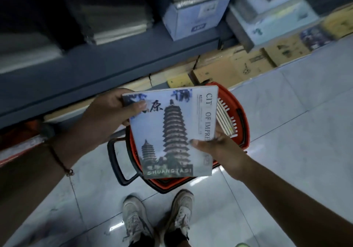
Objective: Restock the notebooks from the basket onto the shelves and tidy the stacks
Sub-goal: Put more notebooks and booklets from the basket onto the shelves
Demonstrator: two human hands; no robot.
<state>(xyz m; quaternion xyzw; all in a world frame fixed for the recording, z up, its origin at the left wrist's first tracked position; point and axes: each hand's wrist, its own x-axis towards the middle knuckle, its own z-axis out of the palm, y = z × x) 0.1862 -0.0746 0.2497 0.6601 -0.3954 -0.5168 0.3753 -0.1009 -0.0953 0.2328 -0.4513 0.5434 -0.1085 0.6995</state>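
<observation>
So your left hand [112, 111] has its thumb pinched over the top left corner of the pagoda-cover notebook [172, 132], and your right hand [215, 149] grips its lower right edge, holding it up over the red basket [235, 116] on the floor. More notebooks [225, 118] stand in the basket's right side, so plenty's left. The shelf [114, 63] stacks are too blurry to judge.

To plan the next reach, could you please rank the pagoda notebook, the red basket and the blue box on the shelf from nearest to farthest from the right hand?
1. Pagoda notebook: gripped by the right hand at its lower right edge.
2. Red basket: on the floor just beneath.
3. Blue box: up on the shelf, well beyond.
</observation>
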